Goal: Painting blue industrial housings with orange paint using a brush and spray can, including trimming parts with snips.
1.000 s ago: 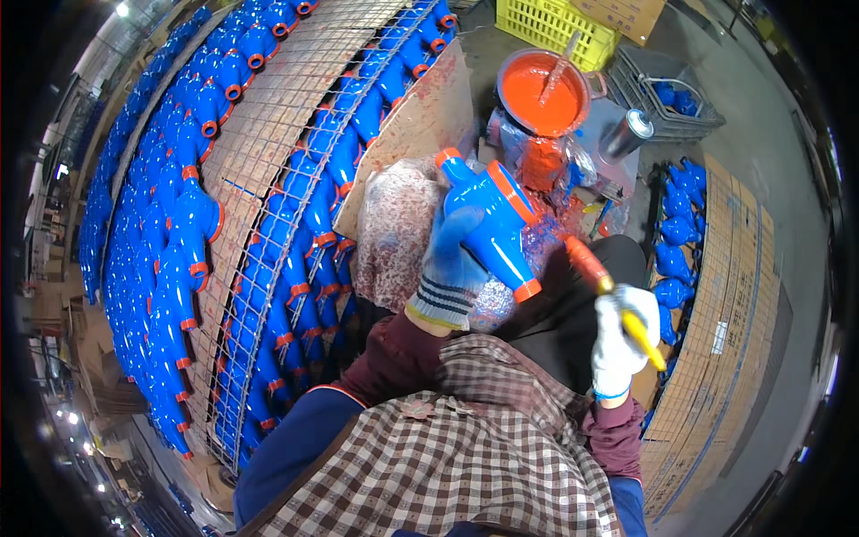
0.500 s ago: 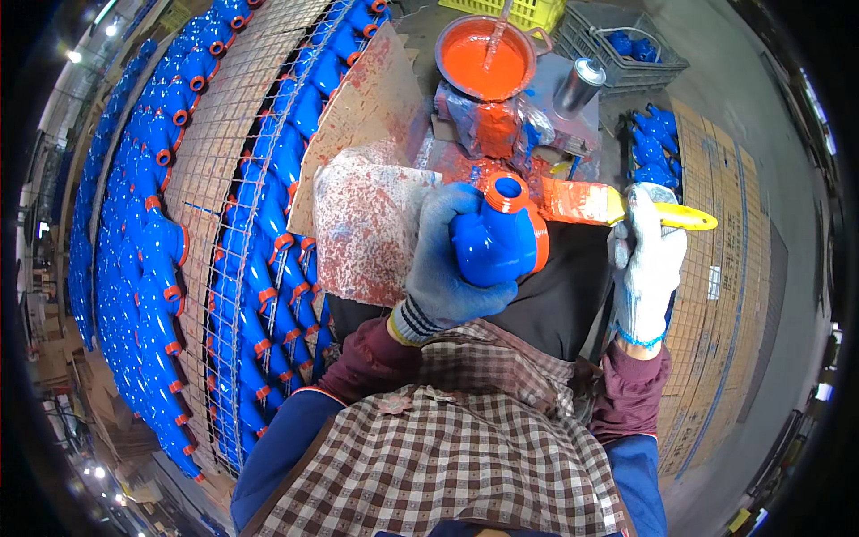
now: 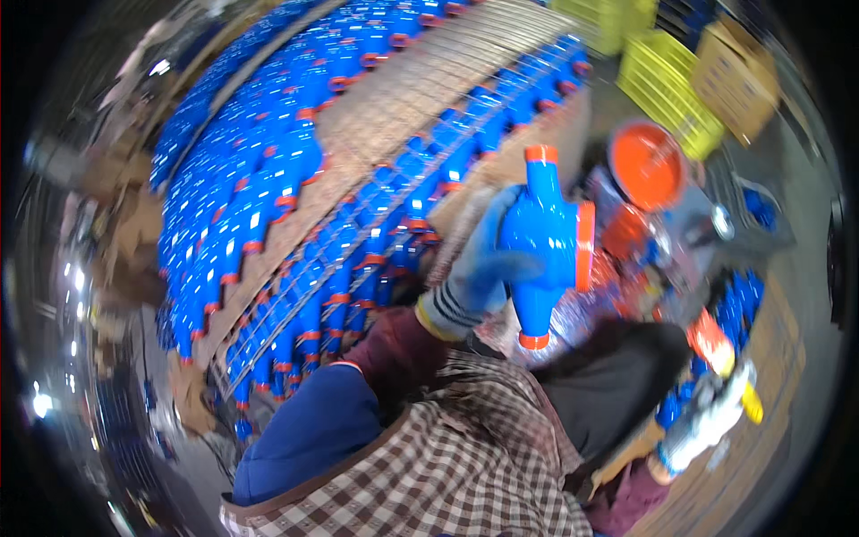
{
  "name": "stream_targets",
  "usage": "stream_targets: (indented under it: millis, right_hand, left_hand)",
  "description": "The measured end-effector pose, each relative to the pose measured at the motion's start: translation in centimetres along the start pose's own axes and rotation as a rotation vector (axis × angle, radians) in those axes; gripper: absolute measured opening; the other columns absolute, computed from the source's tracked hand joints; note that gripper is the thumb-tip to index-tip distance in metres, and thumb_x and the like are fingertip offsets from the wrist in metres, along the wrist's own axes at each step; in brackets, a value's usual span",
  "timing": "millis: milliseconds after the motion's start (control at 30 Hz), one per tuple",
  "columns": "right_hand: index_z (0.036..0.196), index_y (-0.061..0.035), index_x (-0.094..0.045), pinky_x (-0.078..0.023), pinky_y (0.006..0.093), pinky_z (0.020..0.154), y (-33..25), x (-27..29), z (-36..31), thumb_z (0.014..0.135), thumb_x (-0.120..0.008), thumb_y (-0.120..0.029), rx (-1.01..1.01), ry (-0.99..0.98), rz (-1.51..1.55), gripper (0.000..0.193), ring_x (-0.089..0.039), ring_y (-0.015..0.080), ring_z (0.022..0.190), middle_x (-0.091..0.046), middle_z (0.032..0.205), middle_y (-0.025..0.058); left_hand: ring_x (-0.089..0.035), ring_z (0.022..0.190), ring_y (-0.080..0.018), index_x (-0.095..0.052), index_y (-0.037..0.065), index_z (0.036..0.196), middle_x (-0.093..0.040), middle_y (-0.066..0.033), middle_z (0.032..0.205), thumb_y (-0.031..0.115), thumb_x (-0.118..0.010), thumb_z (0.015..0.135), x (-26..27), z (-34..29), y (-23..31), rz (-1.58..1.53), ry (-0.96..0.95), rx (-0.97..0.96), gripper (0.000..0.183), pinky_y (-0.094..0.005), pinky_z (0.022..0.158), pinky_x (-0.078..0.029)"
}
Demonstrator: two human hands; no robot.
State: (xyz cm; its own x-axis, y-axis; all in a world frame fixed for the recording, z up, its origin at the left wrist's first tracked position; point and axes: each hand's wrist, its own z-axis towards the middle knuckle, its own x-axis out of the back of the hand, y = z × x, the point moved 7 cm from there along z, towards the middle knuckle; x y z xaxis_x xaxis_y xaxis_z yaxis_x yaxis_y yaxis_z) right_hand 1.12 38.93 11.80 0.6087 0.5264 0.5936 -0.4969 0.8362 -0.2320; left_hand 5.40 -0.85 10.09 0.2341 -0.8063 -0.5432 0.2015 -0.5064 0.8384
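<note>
My left hand [image 3: 479, 268], in a grey-blue glove with a striped cuff, grips a glossy blue pipe fitting [image 3: 541, 246]. The fitting stands upright, narrow end up, with orange-red bands on its top, bottom and right-hand openings. At lower right, well apart from the fitting, my right hand [image 3: 711, 416] in a white glove is closed on a paintbrush [image 3: 713, 345]. Its bristles are coated orange-red, and a yellow handle end sticks out past the glove. Beyond the fitting, to the right, sits a round pot [image 3: 612, 170] of orange-red paint with a stick in it.
Rows of blue fittings [image 3: 286, 134] with red ends fill the left side, beside wire mesh [image 3: 358, 228] and cardboard. Far right hold a yellow crate [image 3: 667, 89], a cardboard box [image 3: 738, 76] and a silver can [image 3: 720, 221]. More blue fittings [image 3: 738, 300] lie near my right hand.
The view has swung left. My left hand has turned the fitting so its side shows, raising it toward the rack side. The brush has moved away from the fitting, down to the right.
</note>
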Motion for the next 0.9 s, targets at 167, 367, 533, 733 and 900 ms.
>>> stream_targets:
  millis: [167, 367, 533, 733, 900]
  right_hand:
    - [0.125, -0.0029, -0.056, -0.040, 0.0246, 0.059, 5.8, -3.2, -5.2, 0.097, -0.061, -0.005, -0.772, -0.073, 0.509, 0.029, -0.045, 0.0114, 0.064, -0.055, 0.087, 0.0062]
    - [0.086, -0.0092, -0.058, -0.022, 0.0223, 0.050, 3.1, -4.6, -6.7, 0.098, -0.065, -0.026, -1.269, 0.177, 0.990, 0.022, -0.027, 0.0040, 0.053, -0.031, 0.065, -0.0068]
    - [0.103, -0.0043, -0.064, -0.026, 0.0218, 0.054, 2.6, -4.1, -6.3, 0.100, -0.062, -0.028, -1.247, 0.130, 0.994, 0.024, -0.032, 0.0045, 0.059, -0.037, 0.072, -0.0044]
    - [0.083, -0.0109, -0.053, -0.022, 0.0225, 0.047, 2.1, -3.1, -7.4, 0.099, -0.064, -0.029, -1.328, 0.336, 0.893, 0.027, -0.027, 0.0036, 0.050, -0.032, 0.062, -0.0063]
    - [0.117, -0.0002, -0.062, -0.022, 0.0212, 0.045, -1.6, -4.0, -6.5, 0.103, -0.057, -0.032, -1.252, 0.267, 0.970, 0.035, -0.028, 0.0020, 0.052, -0.031, 0.065, -0.0073]
  left_hand:
    - [-0.066, 0.107, -0.0263, -0.046, -0.001, 0.135, -0.064, -0.0133, 0.116, 0.002, -0.077, 0.067, 7.7, 2.6, 10.9, 0.148, 0.116, -0.154, 0.075, -0.0409, 0.094, -0.056]
    - [-0.064, 0.113, -0.0333, -0.044, -0.002, 0.141, -0.062, -0.0231, 0.125, 0.051, -0.090, 0.052, 17.4, 6.8, 22.1, 1.838, 0.635, 0.102, 0.113, -0.0393, 0.099, -0.051]
    - [-0.058, 0.126, -0.0380, -0.053, 0.008, 0.140, -0.061, -0.0213, 0.135, 0.057, -0.082, 0.056, 22.3, 9.9, 24.6, 2.120, 0.779, 0.436, 0.101, -0.0457, 0.105, -0.047]
    - [-0.051, 0.133, -0.0337, -0.056, 0.019, 0.139, -0.063, -0.0138, 0.132, 0.047, -0.077, 0.070, 18.1, 10.5, 23.6, 2.240, 0.698, 0.089, 0.077, -0.0418, 0.109, -0.043]
    - [-0.054, 0.130, -0.0330, -0.047, 0.001, 0.145, -0.057, -0.0211, 0.139, 0.027, -0.060, 0.098, 8.7, 7.6, 10.9, 0.005, -0.104, -0.166, 0.056, -0.0419, 0.110, -0.043]
